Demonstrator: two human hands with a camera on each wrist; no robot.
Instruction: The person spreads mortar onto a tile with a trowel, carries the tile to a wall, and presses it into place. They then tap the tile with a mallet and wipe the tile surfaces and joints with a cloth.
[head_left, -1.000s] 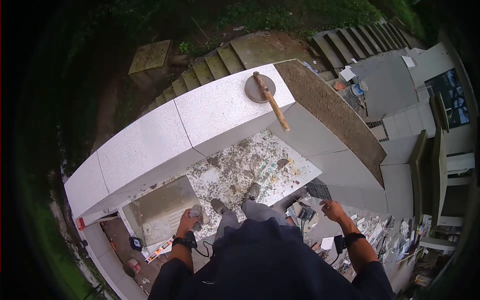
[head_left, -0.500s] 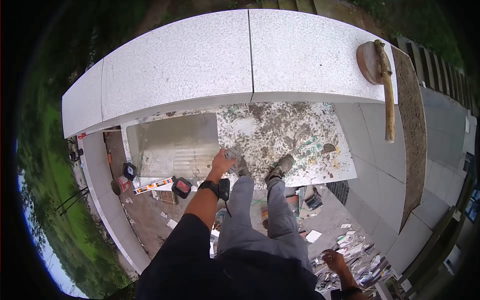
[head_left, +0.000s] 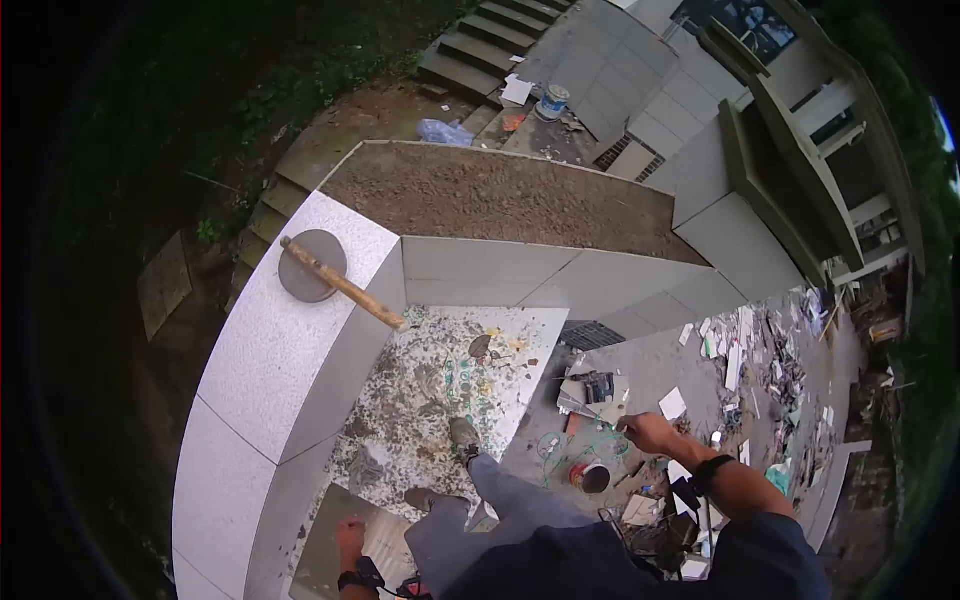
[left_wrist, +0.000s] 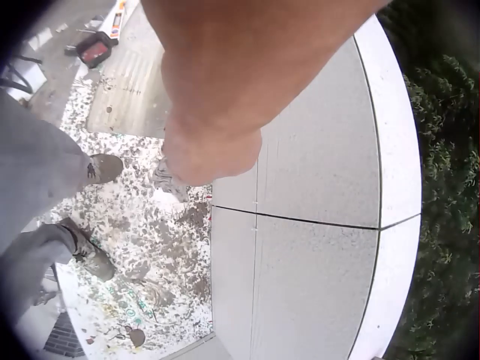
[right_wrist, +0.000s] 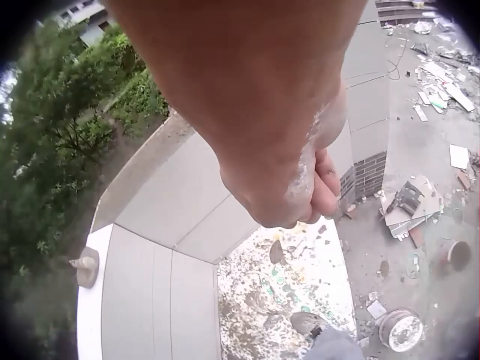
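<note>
My left hand (head_left: 350, 540) is over the smooth grey panel set beside the dirty white slab (head_left: 440, 400), its fingers loosely bent and mostly hidden in the left wrist view. Close by, a crumpled grey rag (head_left: 366, 468) lies on the slab; the left wrist view shows the rag (left_wrist: 165, 178) just past the hand (left_wrist: 214, 154). Held out over the floor, my right hand (head_left: 648, 432) has loosely curled fingers (right_wrist: 324, 191) with nothing visible in them. A mallet (head_left: 315, 268) with a round head and wooden handle rests on the pale stone coping (head_left: 250, 370).
Both shoes (head_left: 464, 436) stand at the slab. Below lie a bucket (head_left: 590, 477), stacked tile pieces (head_left: 592, 390) and scattered rubble (head_left: 740, 350). A soil-filled planter (head_left: 500, 200) runs along the far side. A spirit level (left_wrist: 118, 19) lies near the grey panel.
The head view has swung right toward the rubble. My left hand, at the rag before, has come away from it; the rag stays on the slab. The right hand remains empty.
</note>
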